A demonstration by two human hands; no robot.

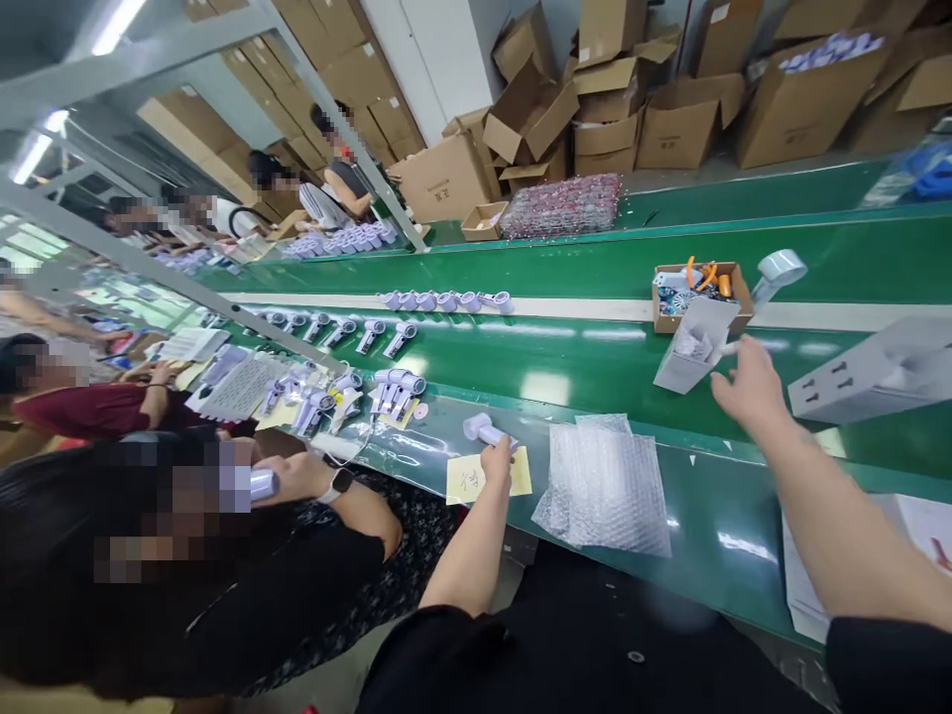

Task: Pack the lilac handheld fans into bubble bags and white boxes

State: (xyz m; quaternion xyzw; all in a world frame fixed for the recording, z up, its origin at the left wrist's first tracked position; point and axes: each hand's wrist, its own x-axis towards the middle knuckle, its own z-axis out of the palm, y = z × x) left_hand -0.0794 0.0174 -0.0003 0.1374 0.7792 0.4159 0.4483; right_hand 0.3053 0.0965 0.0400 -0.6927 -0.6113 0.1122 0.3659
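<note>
My left hand is closed around the handle of a pale lavender handheld fan, above a yellow paper note with handwriting. Beside it lies a stack of bubble wrap sheets. On the green belt, my right hand reaches to a small open white box, which has crumpled clear wrapping in its mouth. Its thumb and index finger are apart near the box's right edge; whether a fingertip touches the box is unclear. The other fingers are partly hidden.
A carton of parts and orange-handled tools sits behind the white box. A pale fan stands at its right, near a larger white carton. Several fans line the belt. A co-worker sits close at left.
</note>
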